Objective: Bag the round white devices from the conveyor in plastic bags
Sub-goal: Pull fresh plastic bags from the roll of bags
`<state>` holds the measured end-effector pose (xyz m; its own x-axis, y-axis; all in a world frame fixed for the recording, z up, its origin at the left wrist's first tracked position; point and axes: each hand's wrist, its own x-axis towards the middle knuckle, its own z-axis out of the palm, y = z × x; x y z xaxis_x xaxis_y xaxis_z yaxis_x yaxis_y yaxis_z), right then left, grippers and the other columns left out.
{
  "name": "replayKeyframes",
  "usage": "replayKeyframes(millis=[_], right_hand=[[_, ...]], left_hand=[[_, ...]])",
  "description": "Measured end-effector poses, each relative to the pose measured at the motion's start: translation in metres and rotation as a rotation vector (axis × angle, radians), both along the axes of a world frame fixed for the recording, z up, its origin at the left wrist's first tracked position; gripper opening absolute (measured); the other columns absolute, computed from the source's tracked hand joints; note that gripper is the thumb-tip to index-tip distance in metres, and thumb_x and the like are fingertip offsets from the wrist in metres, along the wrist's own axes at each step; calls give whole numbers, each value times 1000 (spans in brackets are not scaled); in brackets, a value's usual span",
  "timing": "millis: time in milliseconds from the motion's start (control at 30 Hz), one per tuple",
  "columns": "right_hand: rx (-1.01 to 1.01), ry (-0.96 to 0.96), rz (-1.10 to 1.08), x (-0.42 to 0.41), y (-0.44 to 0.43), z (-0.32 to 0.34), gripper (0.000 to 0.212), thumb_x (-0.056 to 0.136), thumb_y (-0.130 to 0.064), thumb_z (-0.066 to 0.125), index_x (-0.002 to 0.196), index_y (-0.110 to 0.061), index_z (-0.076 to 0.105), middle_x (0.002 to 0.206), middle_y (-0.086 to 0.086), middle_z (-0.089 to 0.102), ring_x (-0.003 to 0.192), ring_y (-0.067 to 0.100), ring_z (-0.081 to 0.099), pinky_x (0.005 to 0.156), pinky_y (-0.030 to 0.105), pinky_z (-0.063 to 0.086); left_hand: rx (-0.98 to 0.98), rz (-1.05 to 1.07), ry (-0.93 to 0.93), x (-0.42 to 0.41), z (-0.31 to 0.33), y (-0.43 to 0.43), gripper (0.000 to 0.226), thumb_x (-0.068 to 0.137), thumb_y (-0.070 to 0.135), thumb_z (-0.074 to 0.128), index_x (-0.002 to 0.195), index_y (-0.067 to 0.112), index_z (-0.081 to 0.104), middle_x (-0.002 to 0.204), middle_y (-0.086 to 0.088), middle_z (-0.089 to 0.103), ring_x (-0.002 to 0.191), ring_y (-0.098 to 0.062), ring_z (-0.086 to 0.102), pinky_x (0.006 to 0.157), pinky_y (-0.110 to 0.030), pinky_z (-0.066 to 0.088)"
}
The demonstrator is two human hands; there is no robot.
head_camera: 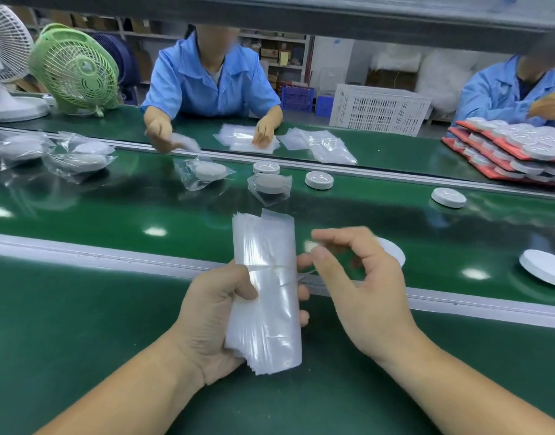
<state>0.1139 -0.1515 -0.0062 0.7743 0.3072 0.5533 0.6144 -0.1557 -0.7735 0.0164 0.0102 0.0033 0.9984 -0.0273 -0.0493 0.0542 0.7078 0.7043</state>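
Conveyor belt (pixel 113 215), green and glossy, running crosswise just beyond both hands. Green work surface (pixel 81 324), under the forearms, set off from the belt by a pale rail. Two people in blue coats, one (pixel 213 80) straight across the belt from the left hand, one (pixel 505 89) far beyond the right hand. Green fan (pixel 75 70) and white fan (pixel 6 58), far left of the left hand. White slatted crate (pixel 379 109), beyond the belt, ahead of the right hand. Red trays (pixel 481 167), stacked with round white devices, far right and ahead. Left hand (pixel 207 321), fingers and thumb wrapped round a bundle of plastic bags (pixel 266 240), which stands upright above the work surface. Right hand (pixel 357 287), just beside the bundle, thumb and forefinger curled together and pinching a thin band (pixel 269 267) that circles it. Loose bags (pixel 317 142), across the belt. Bagged devices, three on the belt ahead and to the left (pixel 271 185) (pixel 207 172) (pixel 81 158). Bare round white devices on the belt: one (pixel 393 252) partly hidden behind the right hand, one (pixel 543 266) well to its right, and three farther ahead (pixel 448 197) (pixel 319 179) (pixel 266 167).
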Motion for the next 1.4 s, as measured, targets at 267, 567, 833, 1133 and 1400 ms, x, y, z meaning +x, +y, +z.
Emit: replayKeyframes(millis=[267,567,833,1133,1400], right_hand=[[-923,135,-285,90,-40,-16,60,94,-55,62,149,-38,47,150,0,51,132,26,50,108,40,42],[-970,-334,-333,28,-151,1,45,83,-53,52,128,-51,52,116,-30,51,97,8,55,69,35,50],[-1078,-309,-340,-19,-153,18,59,91,-75,39,128,-37,67,132,-13,61,124,23,58,92,52,52],[-272,-2,73,-45,-2,27,24,84,-50,75,106,-41,79,102,-19,60,95,7,62,70,12,42],[-56,262,152,-32,-10,14,21,88,-14,79,76,-31,76,86,-7,66,61,11,64,49,21,53]], left_hand=[[-61,-41,37,3,0,2,69,62,13,63,128,-8,60,112,-25,68,81,-38,63,74,-48,55],[258,77,47,2,5,-5,55,71,8,69,126,6,66,109,-16,73,80,-31,71,64,-35,58],[392,66,5,0,2,-21,51,72,2,68,123,11,66,120,-9,71,95,-33,72,74,-42,60],[379,2,-79,-3,5,-21,56,77,-13,56,128,9,61,118,-27,66,103,-36,66,87,-45,53],[366,-8,-15,-1,-3,-21,66,66,-10,62,131,5,55,111,-32,64,89,-35,65,79,-47,58]])
